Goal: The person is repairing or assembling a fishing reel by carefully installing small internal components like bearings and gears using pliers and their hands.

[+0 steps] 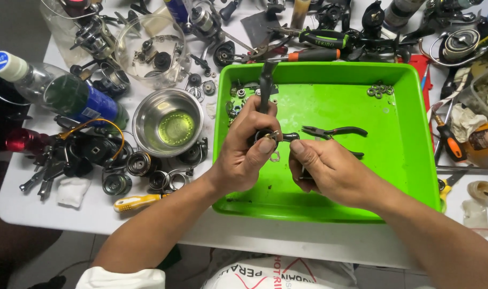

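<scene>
Both hands are closed on things over the green tray (404, 160). My left hand (244, 147) is wrapped tight around a dark fishing reel part (266, 88), with its long black arm sticking up past my fingers. My right hand (324, 171) is pinched shut on a thin tool (302, 170), and I cannot tell what kind it is because my fingers hide most of it. The two hands almost touch, near the middle of the tray. Small black pliers (335, 131) lie in the tray just behind my right hand. A little pile of metal rings (380, 90) sits in the far right corner, well apart from my hands. Small screws and bits (236, 101) lie by the tray's left wall, close to my left hand. Left of the tray stands a shiny steel bowl (168, 122), with many reel pieces around it. The right half of the tray floor is mostly bare green.
</scene>
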